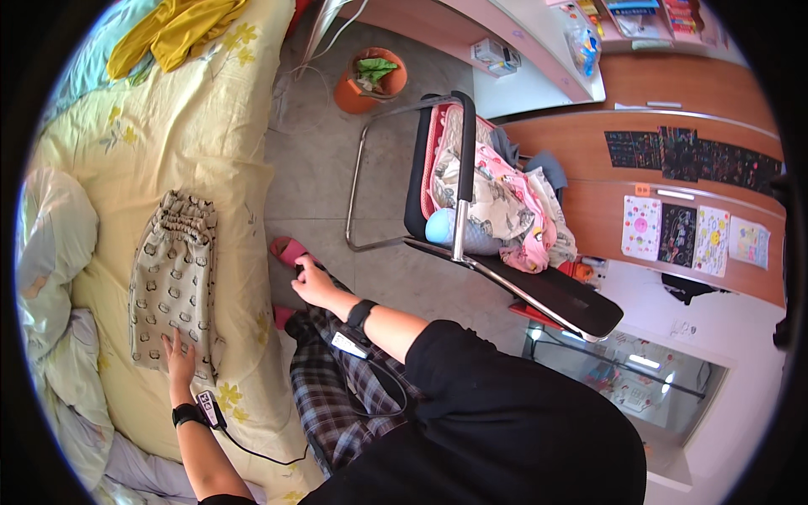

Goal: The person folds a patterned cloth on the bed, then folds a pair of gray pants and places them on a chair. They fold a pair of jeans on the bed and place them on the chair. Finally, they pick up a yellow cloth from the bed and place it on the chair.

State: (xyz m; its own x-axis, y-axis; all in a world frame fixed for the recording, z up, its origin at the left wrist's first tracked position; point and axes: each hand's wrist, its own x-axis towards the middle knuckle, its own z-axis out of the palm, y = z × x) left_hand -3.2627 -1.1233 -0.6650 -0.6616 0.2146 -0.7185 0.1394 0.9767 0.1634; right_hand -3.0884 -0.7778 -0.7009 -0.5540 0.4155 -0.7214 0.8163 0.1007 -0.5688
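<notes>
A pair of beige patterned pants (172,269) with a gathered elastic waistband lies folded lengthwise on the yellow floral bed sheet (236,160). Flat on the pants near their lower end rests my left hand (178,360), fingers spread, holding nothing. My right hand (314,284) hangs over the bed's edge above my legs, away from the pants. Its fingers are loosely bent and apart, with nothing seen in them. Each wrist wears a dark strap, with a small white device and a cable by it.
Rumpled bedding (55,252) lies along the left, a mustard cloth (168,38) at the bed's far end. To the right, a black-and-chrome chair (461,151) bears piled clothes (513,202). An orange bucket (358,99) with rubbish stands on the grey floor, near a desk and shelves.
</notes>
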